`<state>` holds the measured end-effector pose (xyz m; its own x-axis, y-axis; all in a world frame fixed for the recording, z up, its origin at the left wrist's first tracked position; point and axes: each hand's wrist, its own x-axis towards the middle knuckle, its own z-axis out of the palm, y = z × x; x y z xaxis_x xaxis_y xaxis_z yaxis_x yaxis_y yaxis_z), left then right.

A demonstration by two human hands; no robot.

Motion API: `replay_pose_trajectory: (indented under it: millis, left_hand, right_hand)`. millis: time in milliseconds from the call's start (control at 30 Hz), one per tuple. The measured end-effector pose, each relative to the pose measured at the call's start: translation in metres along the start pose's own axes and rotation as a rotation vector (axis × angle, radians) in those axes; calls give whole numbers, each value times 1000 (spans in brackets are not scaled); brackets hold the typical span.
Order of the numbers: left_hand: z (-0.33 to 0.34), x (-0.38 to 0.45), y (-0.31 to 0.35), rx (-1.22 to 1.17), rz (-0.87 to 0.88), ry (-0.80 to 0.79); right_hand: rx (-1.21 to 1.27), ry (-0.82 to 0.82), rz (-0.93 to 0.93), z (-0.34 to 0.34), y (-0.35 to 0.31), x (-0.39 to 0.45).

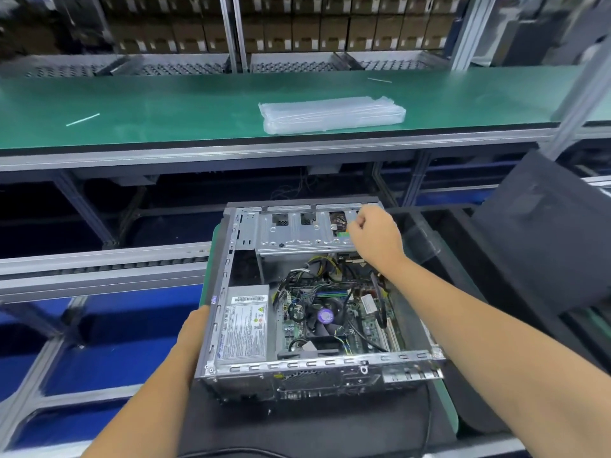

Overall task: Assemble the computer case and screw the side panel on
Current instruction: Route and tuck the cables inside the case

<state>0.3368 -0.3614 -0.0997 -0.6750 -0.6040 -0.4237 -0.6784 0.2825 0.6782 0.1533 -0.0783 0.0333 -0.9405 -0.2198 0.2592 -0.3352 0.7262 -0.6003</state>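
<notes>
An open computer case (244, 371) lies on its side in front of me, with the power supply (246, 325), motherboard (334, 319) and cables showing. A metal drive cage (297, 233) spans its far end. My left hand (193, 328) lies against the case's left wall, its fingers hidden behind the metal. My right hand (375, 238) reaches over the far right corner with fingers curled at the drive cage; whether it holds anything cannot be made out. A dark flat side panel (545, 233) leans at the right.
The case rests on a green-edged mat (446, 401) over a dark pad. Beyond it runs a roller conveyor (99, 259) and a green bench (165, 104) carrying a clear plastic air-cushion pack (330, 114). Cardboard boxes (281, 31) are stacked at the back.
</notes>
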Motion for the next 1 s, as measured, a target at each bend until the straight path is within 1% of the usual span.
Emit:
replay_pose_trajectory:
  millis: [67, 133, 200, 233, 267, 333, 400, 433, 467, 500, 533, 600, 633, 700, 733, 800, 833, 867, 900, 933, 967, 1000]
  left_hand:
    - [-2, 0, -4, -217, -81, -41]
    - [-3, -5, -6, -310, -165, -59]
    - [-3, -5, -2, -240, -188, -49]
    - [-4, -5, 3, -157, -155, 0]
    - [-8, -5, 12, -54, -116, 85]
    - [-23, -7, 40, -35, -9, 387]
    - [-41, -20, 79, -255, 119, 645]
    - [-48, -25, 101, -412, 184, 705]
    - [-51, -30, 124, -529, 259, 703]
    - [-51, -38, 149, -563, 332, 655]
    - [-45, -44, 172, -551, 410, 574]
    - [-21, -56, 210, -578, 543, 379]
    - [-4, -63, 225, -626, 589, 276]
    - [29, -69, 241, -711, 623, 118]
    - [43, -70, 244, -723, 627, 83]
    - [62, -66, 244, -640, 660, 110]
    - [66, -63, 242, -544, 684, 160]
    - [69, -59, 238, -439, 699, 210]
    - [69, -57, 233, -355, 699, 222]
    - [69, -56, 228, -297, 686, 160]
    - [69, -57, 223, -251, 668, 13]
    - [69, -60, 220, -172, 649, -203]
  right_hand:
    - [7, -2, 4, 0, 6, 3]
    - [22, -11, 3, 0, 10, 6]
    - [37, -29, 2, 0, 13, 11]
    - [45, -41, 1, 0, 14, 14]
    - [57, -50, -2, -1, 15, 17]
    - [96, -76, -16, -2, 13, 25]
    - [172, -141, -62, -4, 5, 32]
    - [223, -191, -93, -5, -1, 34]
    - [277, -251, -124, -5, -8, 36]
    - [330, -322, -155, -6, -16, 37]
    - [373, -400, -186, -5, -24, 37]
    - [428, -558, -237, -3, -36, 35]
    - [448, -620, -245, -1, -40, 34]
    - [483, -671, -245, 1, -41, 33]
    - [499, -670, -233, 1, -38, 33]
    - [490, -635, -196, -1, -25, 36]
    - [437, -597, -195, -2, -16, 39]
    - [335, -546, -209, -3, -7, 44]
    - [195, -484, -229, -4, 2, 49]
    - [36, -412, -247, -4, 11, 54]
    - [-114, -339, -269, -3, 19, 59]
    - [-232, -278, -299, -2, 25, 63]
